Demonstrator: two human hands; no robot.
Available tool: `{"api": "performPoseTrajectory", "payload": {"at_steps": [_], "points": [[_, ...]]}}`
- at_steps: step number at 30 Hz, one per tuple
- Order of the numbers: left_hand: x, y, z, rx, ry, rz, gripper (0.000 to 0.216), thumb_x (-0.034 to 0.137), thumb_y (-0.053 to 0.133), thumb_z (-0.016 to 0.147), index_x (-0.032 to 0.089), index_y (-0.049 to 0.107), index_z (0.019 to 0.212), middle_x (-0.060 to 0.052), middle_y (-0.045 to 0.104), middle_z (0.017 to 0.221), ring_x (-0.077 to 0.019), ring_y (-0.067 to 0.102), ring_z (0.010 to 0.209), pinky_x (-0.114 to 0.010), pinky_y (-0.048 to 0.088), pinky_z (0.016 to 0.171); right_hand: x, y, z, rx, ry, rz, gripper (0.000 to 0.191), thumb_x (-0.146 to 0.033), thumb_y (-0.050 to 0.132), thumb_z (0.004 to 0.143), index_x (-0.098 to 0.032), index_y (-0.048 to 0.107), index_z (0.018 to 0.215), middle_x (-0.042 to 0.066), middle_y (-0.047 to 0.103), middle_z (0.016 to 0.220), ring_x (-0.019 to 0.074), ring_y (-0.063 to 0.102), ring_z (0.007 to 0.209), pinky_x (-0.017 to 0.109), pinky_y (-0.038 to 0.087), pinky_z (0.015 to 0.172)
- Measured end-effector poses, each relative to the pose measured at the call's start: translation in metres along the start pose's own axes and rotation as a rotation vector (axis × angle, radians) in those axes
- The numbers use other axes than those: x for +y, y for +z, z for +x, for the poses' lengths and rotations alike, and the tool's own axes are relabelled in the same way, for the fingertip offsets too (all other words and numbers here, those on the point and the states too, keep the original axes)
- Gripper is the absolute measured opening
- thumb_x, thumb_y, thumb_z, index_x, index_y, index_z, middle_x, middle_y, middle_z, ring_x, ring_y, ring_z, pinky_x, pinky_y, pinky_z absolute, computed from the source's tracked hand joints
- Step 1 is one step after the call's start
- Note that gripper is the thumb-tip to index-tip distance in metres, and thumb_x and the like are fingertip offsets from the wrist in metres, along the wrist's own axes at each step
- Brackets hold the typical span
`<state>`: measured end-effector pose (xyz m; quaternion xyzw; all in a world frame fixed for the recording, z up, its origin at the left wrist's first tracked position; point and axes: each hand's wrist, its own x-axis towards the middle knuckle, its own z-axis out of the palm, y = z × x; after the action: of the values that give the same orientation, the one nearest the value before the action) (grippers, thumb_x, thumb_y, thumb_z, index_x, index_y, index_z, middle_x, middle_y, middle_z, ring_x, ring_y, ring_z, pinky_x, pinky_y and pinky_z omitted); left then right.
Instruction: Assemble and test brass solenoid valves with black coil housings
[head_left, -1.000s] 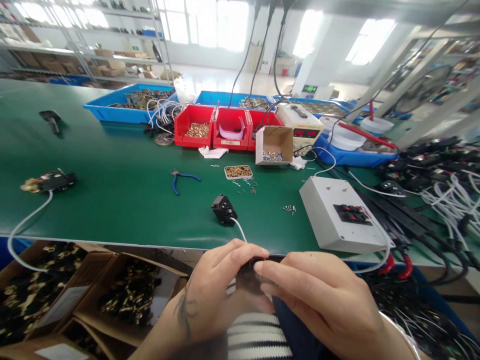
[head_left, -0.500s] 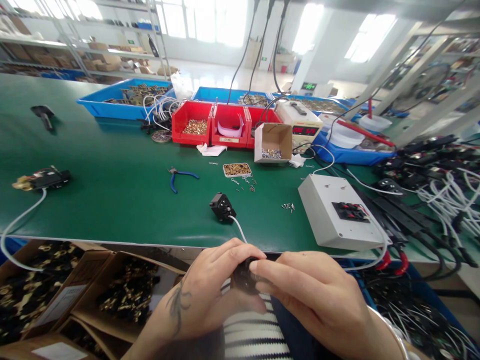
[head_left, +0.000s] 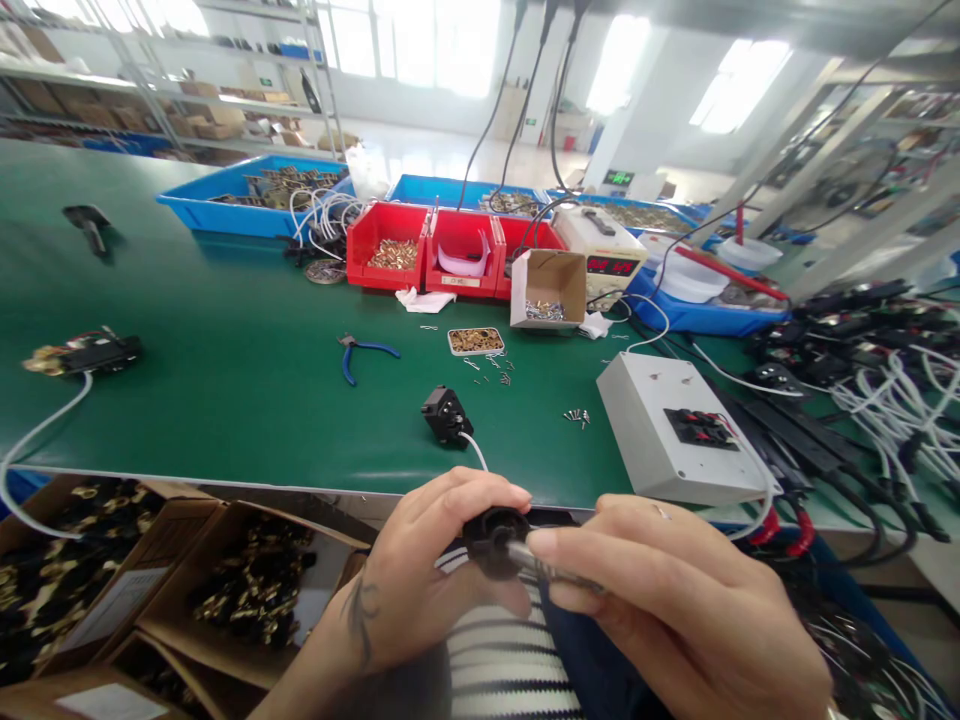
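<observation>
My left hand [head_left: 420,560] is closed around a dark, rounded black part [head_left: 491,530] with an opening facing right, held just past the bench's near edge. Between the thumb and fingers of my right hand [head_left: 675,590] is a thin silvery metal piece [head_left: 525,556]. Its tip reaches the opening of the black part; how deep it sits I cannot tell. On the bench beyond my hands is a black block-shaped fitting [head_left: 447,416] whose white cable [head_left: 475,452] runs down behind my left hand.
Blue-handled pliers [head_left: 363,349], a small tray of brass pieces [head_left: 475,354] and loose screws [head_left: 577,417] lie on the green bench [head_left: 225,400]. A grey switch box [head_left: 652,420] stands at right. Red bins [head_left: 386,272] line the back; cartons [head_left: 187,590] of parts sit below left.
My right hand has drawn back to the right and turned, bringing the silvery metal piece into view. The black part in my left hand now shows its opening.
</observation>
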<state>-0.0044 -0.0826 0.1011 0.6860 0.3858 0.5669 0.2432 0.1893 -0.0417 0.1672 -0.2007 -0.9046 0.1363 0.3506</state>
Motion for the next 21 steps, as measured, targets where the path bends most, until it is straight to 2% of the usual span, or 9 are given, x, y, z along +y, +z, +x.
{"api": "performPoseTrajectory", "payload": {"at_steps": [4, 9, 13, 16, 19, 21], "points": [[0.002, -0.001, 0.003, -0.026, 0.034, 0.07, 0.031, 0.039, 0.063, 0.092, 0.022, 0.058, 0.118, -0.004, 0.072, 0.1, -0.0147, 0.068, 0.091, -0.023, 0.054, 0.082, 0.002, 0.005, 0.002, -0.015, -0.031, -0.009, 0.019, -0.016, 0.052, 0.099, -0.02, 0.066, 0.111, 0.0, 0.069, 0.076, 0.0113, 0.064, 0.067, 0.02, 0.051, 0.063], [0.005, -0.002, 0.004, -0.077, 0.012, 0.1, 0.038, 0.047, 0.064, 0.089, 0.022, 0.058, 0.117, -0.004, 0.072, 0.096, -0.0156, 0.07, 0.088, -0.023, 0.055, 0.08, 0.0, 0.001, 0.008, -0.108, -0.038, -0.049, 0.019, -0.014, 0.05, 0.099, -0.02, 0.069, 0.098, -0.002, 0.068, 0.073, 0.009, 0.062, 0.063, 0.021, 0.048, 0.062], [0.008, -0.001, 0.005, -0.042, 0.049, 0.156, 0.038, 0.05, 0.06, 0.09, 0.02, 0.059, 0.113, -0.004, 0.073, 0.093, -0.0147, 0.07, 0.084, -0.021, 0.055, 0.078, 0.002, 0.006, 0.008, -0.08, -0.025, -0.071, 0.019, -0.019, 0.049, 0.101, -0.02, 0.068, 0.102, -0.001, 0.069, 0.073, 0.0096, 0.064, 0.066, 0.02, 0.049, 0.061], [0.01, -0.001, 0.006, -0.008, 0.075, 0.197, 0.037, 0.048, 0.061, 0.091, 0.02, 0.058, 0.113, -0.004, 0.073, 0.095, -0.0133, 0.07, 0.086, -0.018, 0.054, 0.081, 0.003, 0.009, 0.01, -0.061, -0.025, -0.061, 0.017, -0.017, 0.051, 0.101, -0.02, 0.068, 0.1, -0.001, 0.069, 0.073, 0.009, 0.064, 0.065, 0.019, 0.049, 0.061], [0.006, -0.002, 0.006, -0.008, 0.066, 0.178, 0.035, 0.043, 0.064, 0.09, 0.021, 0.058, 0.116, -0.003, 0.073, 0.097, -0.0133, 0.069, 0.088, -0.018, 0.054, 0.081, 0.003, 0.007, 0.012, -0.062, -0.069, -0.009, 0.018, -0.011, 0.052, 0.098, -0.019, 0.068, 0.099, -0.001, 0.07, 0.075, 0.0093, 0.062, 0.064, 0.02, 0.05, 0.063], [0.001, -0.004, 0.004, -0.002, 0.032, 0.152, 0.035, 0.042, 0.065, 0.09, 0.022, 0.059, 0.117, -0.004, 0.072, 0.099, -0.0146, 0.069, 0.089, -0.021, 0.054, 0.081, 0.004, 0.003, 0.012, -0.008, -0.076, 0.034, 0.016, -0.015, 0.054, 0.098, -0.02, 0.068, 0.104, 0.0, 0.072, 0.079, 0.0113, 0.063, 0.065, 0.023, 0.052, 0.065]]}}
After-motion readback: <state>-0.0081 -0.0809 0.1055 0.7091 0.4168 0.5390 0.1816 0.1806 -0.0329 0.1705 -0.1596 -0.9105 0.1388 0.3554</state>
